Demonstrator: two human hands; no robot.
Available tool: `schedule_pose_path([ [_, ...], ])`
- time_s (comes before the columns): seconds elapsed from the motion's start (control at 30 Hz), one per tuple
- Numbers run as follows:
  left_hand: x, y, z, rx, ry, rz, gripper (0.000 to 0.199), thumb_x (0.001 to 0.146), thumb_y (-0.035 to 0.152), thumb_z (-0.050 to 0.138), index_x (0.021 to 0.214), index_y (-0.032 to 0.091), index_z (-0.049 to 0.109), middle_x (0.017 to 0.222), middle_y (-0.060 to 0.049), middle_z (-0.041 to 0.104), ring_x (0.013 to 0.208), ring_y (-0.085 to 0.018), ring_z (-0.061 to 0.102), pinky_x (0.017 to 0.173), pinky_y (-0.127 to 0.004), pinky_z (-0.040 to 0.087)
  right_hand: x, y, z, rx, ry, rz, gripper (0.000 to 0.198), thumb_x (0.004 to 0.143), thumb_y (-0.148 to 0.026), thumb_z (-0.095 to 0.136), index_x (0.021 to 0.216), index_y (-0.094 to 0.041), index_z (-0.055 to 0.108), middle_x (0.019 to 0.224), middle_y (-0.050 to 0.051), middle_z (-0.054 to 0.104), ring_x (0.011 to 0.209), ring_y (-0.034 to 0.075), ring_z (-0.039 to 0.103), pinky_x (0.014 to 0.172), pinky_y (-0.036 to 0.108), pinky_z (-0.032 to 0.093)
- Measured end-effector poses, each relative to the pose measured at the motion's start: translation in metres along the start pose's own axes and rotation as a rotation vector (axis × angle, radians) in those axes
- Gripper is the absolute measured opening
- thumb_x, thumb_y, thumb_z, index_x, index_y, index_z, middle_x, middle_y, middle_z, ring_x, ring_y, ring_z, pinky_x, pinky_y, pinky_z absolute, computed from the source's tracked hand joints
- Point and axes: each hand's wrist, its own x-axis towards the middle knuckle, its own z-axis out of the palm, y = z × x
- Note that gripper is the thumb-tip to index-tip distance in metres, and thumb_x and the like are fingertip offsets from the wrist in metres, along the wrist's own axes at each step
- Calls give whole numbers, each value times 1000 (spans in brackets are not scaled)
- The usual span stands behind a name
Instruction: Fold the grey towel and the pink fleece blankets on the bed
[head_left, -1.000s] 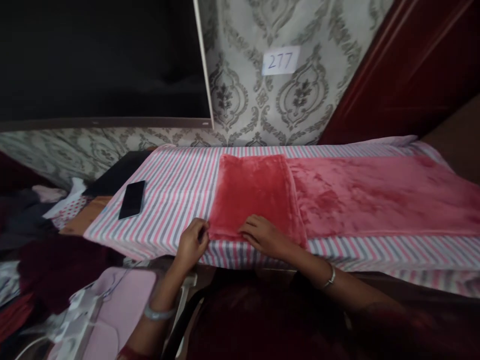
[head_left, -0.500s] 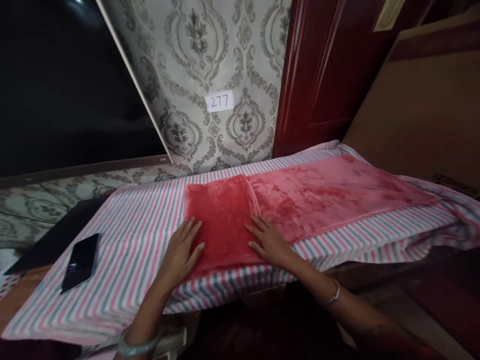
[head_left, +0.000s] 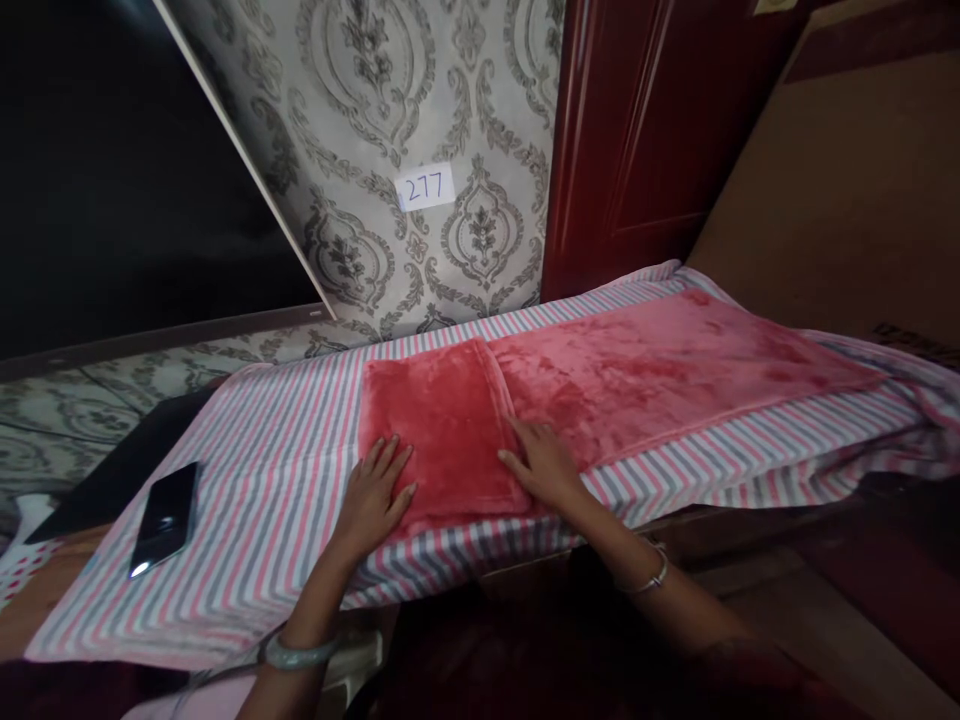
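Observation:
A plush pink-red cloth (head_left: 660, 375) lies lengthwise on a striped sheet. Its left end is folded over into a darker red, roughly square flap (head_left: 442, 430). My left hand (head_left: 373, 497) rests flat near the flap's lower left edge, fingers spread. At the flap's right edge is my right hand (head_left: 546, 465), its thumb apart from the fingers and touching the flap. The tips of the right fingers lie along that edge and are partly hard to make out.
The pink, grey and white striped sheet (head_left: 277, 500) covers the table. A black phone (head_left: 166, 520) lies on it at the left. Behind stand a large dark screen (head_left: 135, 170), a patterned wall with a paper label reading 277 (head_left: 425, 187), and a cardboard box (head_left: 847, 180).
The right hand has shifted slightly right along the flap's edge, its fingers drawn closer together. The left hand stays flat on the flap. The whole view has tilted a little.

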Motion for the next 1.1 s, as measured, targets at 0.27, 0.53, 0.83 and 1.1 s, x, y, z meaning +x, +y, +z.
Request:
schedule_pose_path([
  [0.27, -7, 22, -9, 84, -4, -61, 66, 94, 50, 51, 154, 23, 41, 161, -12, 37, 151, -35, 27, 116, -60, 32, 17, -2, 14, 190, 44, -29, 62, 83, -9, 48, 144, -20, 51, 126, 12, 59, 115, 24, 58, 102, 39, 47],
  [0.53, -7, 30, -15, 81, -60, -86, 63, 96, 50, 47, 151, 20, 45, 161, -14, 38, 151, -35, 28, 114, -59, 35, 24, 21, 24, 341, 186, 51, 45, 82, -22, 55, 126, -14, 58, 118, 13, 67, 110, 25, 63, 100, 42, 50],
  [0.83, -9, 32, -11, 58, -1, -94, 66, 95, 50, 49, 153, 20, 41, 162, -13, 36, 151, -34, 27, 116, -58, 33, 86, 20, 28, 258, 135, -86, 68, 81, -18, 55, 148, -18, 44, 145, 13, 54, 132, 27, 51, 112, 46, 42],
  [1.1, -6, 28, -21, 0, -72, -150, 64, 95, 49, 50, 152, 21, 42, 159, -15, 40, 149, -33, 33, 116, -63, 29, 85, 29, 43, 101, 196, -42, 65, 80, -12, 49, 145, -16, 49, 141, 15, 54, 133, 28, 48, 115, 47, 38],
])
